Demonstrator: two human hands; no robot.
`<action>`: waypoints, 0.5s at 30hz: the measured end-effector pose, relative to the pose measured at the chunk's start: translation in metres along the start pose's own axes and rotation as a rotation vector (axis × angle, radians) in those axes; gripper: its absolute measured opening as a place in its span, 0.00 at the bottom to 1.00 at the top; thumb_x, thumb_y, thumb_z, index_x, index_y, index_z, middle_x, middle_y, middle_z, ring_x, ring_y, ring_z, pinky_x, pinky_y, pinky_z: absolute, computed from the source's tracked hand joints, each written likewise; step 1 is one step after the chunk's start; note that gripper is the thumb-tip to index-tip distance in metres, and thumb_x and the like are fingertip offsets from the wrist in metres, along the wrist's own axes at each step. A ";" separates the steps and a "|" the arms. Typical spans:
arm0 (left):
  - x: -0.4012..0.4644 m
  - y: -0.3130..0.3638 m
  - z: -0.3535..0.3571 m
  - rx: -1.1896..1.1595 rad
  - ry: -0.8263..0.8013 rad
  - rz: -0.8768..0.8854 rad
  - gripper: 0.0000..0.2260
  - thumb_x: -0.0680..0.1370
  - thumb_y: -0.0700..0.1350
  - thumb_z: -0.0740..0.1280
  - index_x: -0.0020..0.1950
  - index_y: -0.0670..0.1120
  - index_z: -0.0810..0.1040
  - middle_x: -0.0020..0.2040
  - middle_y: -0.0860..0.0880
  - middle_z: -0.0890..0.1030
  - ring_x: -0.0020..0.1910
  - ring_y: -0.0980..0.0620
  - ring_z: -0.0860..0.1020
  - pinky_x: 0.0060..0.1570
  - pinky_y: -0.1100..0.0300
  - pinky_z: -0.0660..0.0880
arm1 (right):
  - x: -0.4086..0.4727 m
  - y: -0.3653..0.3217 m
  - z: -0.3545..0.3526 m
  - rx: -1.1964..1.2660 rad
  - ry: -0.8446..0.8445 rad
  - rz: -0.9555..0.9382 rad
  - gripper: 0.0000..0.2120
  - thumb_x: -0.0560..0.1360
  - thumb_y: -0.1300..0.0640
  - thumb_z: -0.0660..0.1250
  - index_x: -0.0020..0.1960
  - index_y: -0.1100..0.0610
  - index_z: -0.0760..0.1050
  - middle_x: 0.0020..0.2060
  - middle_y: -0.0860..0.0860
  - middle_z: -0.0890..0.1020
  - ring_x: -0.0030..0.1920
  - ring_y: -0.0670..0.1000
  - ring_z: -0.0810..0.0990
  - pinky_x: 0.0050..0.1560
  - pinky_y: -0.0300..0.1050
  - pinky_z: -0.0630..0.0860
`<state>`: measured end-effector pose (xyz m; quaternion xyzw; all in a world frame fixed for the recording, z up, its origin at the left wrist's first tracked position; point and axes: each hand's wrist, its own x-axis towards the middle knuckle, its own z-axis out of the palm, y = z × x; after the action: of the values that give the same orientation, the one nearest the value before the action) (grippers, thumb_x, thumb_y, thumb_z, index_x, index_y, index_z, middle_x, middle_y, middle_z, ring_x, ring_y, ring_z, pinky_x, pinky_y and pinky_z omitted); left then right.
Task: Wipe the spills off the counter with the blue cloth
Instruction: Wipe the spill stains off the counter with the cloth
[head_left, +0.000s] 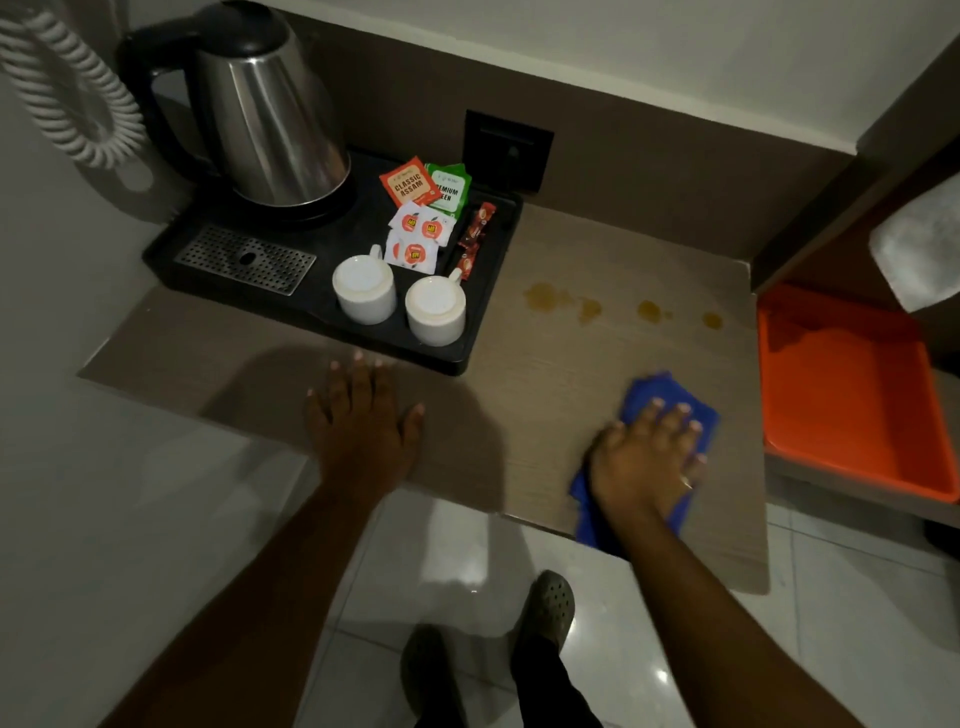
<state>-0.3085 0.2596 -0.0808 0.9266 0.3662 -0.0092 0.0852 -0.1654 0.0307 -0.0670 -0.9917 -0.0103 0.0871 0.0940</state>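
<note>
Right hand (647, 457) lay flat, fingers spread, pressing blue cloth (670, 400) at counter (571, 395) front edge. Left hand (363, 415) flat, fingers splayed, holding nothing. Amber spills (589, 307) sat beyond cloth, unwiped.

- Right hand (647, 457) flat on blue cloth (670, 397), near counter (571, 415) front edge.
- Left hand (363, 415) flat on counter, just before black tray (483, 332).
- Amber spills (592, 307) beyond cloth, unwiped.
- Orange bin (852, 395) at right.

The person is wearing dark perforated clogs (545, 608), dark trousers (550, 686), bare forearms, and a ring (685, 482) on the right hand (644, 457).
</note>
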 end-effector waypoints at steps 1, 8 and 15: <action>-0.001 0.003 0.000 0.002 -0.005 -0.006 0.36 0.76 0.64 0.50 0.76 0.42 0.60 0.78 0.36 0.60 0.77 0.32 0.56 0.71 0.30 0.54 | -0.007 -0.015 0.007 -0.021 -0.005 -0.119 0.29 0.80 0.47 0.49 0.78 0.57 0.48 0.78 0.59 0.49 0.77 0.61 0.46 0.74 0.62 0.44; -0.004 0.011 -0.005 -0.023 0.015 -0.028 0.38 0.75 0.65 0.52 0.78 0.41 0.58 0.79 0.37 0.58 0.78 0.35 0.55 0.73 0.32 0.53 | -0.009 0.067 -0.005 -0.101 -0.109 -0.681 0.28 0.79 0.41 0.44 0.76 0.48 0.45 0.77 0.49 0.49 0.77 0.53 0.46 0.75 0.58 0.48; 0.001 0.009 0.002 -0.020 0.004 -0.057 0.40 0.74 0.67 0.51 0.78 0.42 0.57 0.80 0.38 0.56 0.78 0.34 0.54 0.73 0.32 0.53 | 0.083 0.033 -0.027 -0.038 -0.008 -0.064 0.30 0.81 0.46 0.47 0.78 0.58 0.45 0.78 0.59 0.47 0.77 0.61 0.44 0.74 0.63 0.46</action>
<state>-0.3019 0.2537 -0.0819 0.9150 0.3925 -0.0062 0.0933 -0.0793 -0.0039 -0.0617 -0.9921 -0.0442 0.0877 0.0778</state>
